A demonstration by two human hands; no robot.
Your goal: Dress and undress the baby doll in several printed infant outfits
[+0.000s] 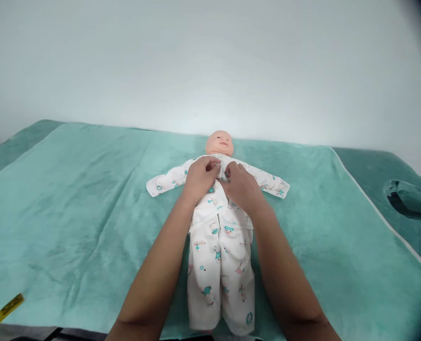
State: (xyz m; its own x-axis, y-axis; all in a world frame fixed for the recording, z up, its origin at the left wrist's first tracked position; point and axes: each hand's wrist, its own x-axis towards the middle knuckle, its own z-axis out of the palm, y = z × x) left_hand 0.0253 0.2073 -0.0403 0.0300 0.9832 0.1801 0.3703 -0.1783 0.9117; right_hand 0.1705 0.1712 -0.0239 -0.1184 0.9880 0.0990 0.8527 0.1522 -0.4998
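A baby doll (219,143) lies on its back, its head toward the wall. It wears a white printed baby shirt (207,208) with both sleeves spread out sideways, and matching printed trousers (205,274). On the chest, my left hand (202,175) pinches the front of the shirt with thumb and forefinger. My right hand (242,184) is close beside it, fingers curled onto the shirt's front just right of the middle. The small bit of cloth or fastening between the fingertips is mostly hidden by the hands.
A green sheet (89,213) with several creases covers the bed beneath the doll. At the right, the darker green bed cover (370,175) has an oval hole (411,200). A yellow strip (3,313) shows at the lower left. Behind the bed rises a white wall (196,61).
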